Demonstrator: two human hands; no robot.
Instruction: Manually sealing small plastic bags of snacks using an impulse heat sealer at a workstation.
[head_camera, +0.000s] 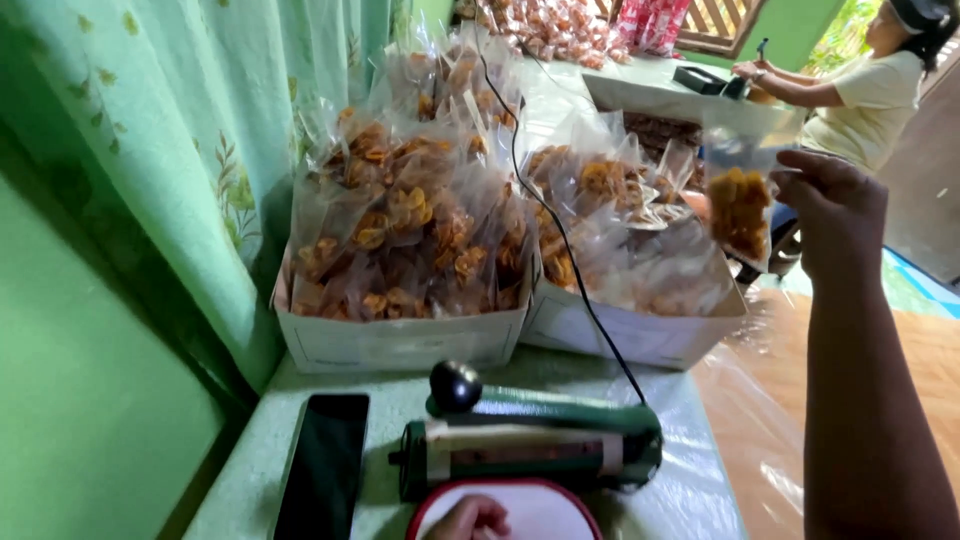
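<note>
Head view: the right hand (835, 205) holds up a clear bag of orange snacks (740, 195) over the far end of the table (690, 480).

Its fingers are curled shut on the bag's right edge, and the bag hangs upright beside the right-hand cardboard box (640, 335), above the box's far corner. That box and the left cardboard box (400, 340) stand side by side, both heaped with packed bags (410, 220) of the same snacks. In front of them lies a green heat sealer (530, 450) with a black knob, its black cord (560, 230) running up over the bags. A black phone (325, 465) lies flat to the sealer's left. At the bottom edge the left hand (470, 518) rests on a round white, red-rimmed lid (540, 505), fingers bent, though whether they grip anything cannot be told. Another person (860, 90) sits at a farther table.
</note>
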